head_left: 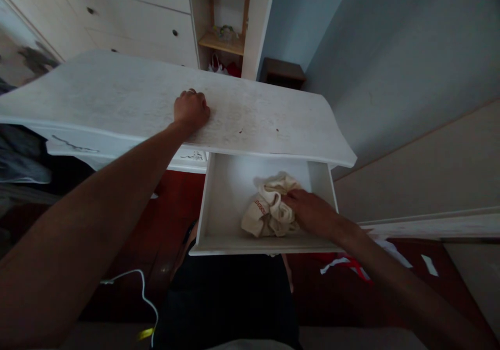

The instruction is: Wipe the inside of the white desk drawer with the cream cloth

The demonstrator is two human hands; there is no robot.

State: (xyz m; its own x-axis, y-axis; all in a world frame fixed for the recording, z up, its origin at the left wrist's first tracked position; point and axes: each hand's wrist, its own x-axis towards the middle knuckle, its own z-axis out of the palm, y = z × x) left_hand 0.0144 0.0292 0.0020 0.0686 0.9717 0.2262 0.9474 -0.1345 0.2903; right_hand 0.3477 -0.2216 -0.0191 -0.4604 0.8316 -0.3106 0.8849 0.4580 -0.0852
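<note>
A right hand reaches a bunched cream cloth in an open drawer.
The cloth (270, 213) lies around the middle of the white drawer (224, 194), spreading toward 6 o'clock. On its 3 o'clock side, the right hand (312, 212) touches it, fingers close together; I cannot tell whether they pinch the fabric. Between 10 and 11 o'clock from the cloth, the left hand (191, 111) rests on the desktop (117, 89), fingers curled under.

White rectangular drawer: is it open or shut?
Open. The drawer juts out from under the scuffed white tabletop, showing its inside and a crumpled cream cloth.
</note>
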